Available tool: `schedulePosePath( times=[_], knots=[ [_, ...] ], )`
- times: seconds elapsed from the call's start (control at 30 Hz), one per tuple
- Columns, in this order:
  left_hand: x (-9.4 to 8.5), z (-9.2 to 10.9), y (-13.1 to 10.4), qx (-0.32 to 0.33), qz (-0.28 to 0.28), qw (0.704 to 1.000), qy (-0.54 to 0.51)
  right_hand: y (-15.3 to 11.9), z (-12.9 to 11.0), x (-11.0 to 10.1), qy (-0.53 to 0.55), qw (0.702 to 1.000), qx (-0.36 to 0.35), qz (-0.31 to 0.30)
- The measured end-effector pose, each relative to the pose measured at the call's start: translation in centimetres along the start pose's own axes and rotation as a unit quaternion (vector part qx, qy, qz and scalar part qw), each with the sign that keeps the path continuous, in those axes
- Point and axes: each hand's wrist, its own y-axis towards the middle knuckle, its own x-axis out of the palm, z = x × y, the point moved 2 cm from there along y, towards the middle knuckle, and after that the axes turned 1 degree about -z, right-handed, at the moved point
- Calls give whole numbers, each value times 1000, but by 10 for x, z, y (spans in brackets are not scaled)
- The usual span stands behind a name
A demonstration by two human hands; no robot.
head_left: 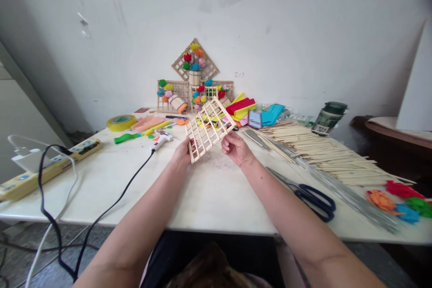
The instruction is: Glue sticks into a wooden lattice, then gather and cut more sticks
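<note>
A square lattice of pale wooden sticks (209, 131) is held tilted above the middle of the table. My left hand (183, 151) grips its lower left edge, with the fingers partly behind the sticks. At the right corner, my right hand (237, 147) has its fingers closed on the lattice. Just left of my left hand lies a white glue gun (162, 139) with a black cord. Behind the lattice stand finished lattice panels (207, 65) with colourful flowers and small stick barrels (195, 78), leaning against the wall.
Blue-handled scissors (312, 198), a pile of wooden sticks (313, 150), grey wires (340, 193) and coloured scraps (381, 200) lie right. A dark green jar (330, 118) stands behind. Left are yellow tape (121, 122), green crepe paper (126, 138) and a power strip (81, 150) with cords.
</note>
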Motion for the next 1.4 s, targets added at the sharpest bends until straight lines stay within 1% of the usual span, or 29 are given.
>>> schedulePosePath(
  times=[0.1, 0.27, 0.37, 0.5, 0.6, 0.67, 0.77, 0.87, 1.0, 1.07, 1.17, 1.27, 1.33, 1.4],
  knots=[
    [0, 0, 0, 26, 14, 999, 44, -1, 2, -1, 13, 1000, 10, -12],
    [5, -2, -6, 18, 10, 998, 60, -2, 4, -1, 16, 999, 28, -40],
    [7, -3, -9, 11, 15, 998, 58, 0, 3, -2, -9, 999, 15, -40],
    [8, -4, -11, -5, 0, 998, 55, 3, 5, -8, -30, 999, -2, -24],
    [9, -4, -12, -7, -7, 999, 52, 4, 7, -12, -47, 998, 8, -33],
    [9, -3, -12, -1, -2, 999, 52, 4, 9, -14, -75, 996, 29, -48],
    [8, -2, -12, 12, 6, 998, 57, 3, 12, -14, -138, 985, 69, -77],
    [6, -1, -11, 32, 4, 998, 57, 0, 15, -14, -223, 966, 94, -93],
    [5, 2, -10, 69, 12, 997, 43, -1, 24, -16, -308, 937, 129, -102],
    [5, 4, -10, 84, 8, 996, 22, 0, 27, -19, -324, 931, 142, -88],
    [6, 5, -11, 93, -4, 996, -11, 4, 28, -24, -307, 944, 114, -31],
    [5, 6, -10, 91, -22, 995, -28, 7, 24, -25, -240, 969, 62, 14],
    [4, 6, -8, 103, -18, 994, -30, 7, 20, -21, -192, 981, 32, 19],
    [2, 5, -6, 132, -2, 991, -22, 6, 18, -15, -157, 987, 15, 9]
  ],
)
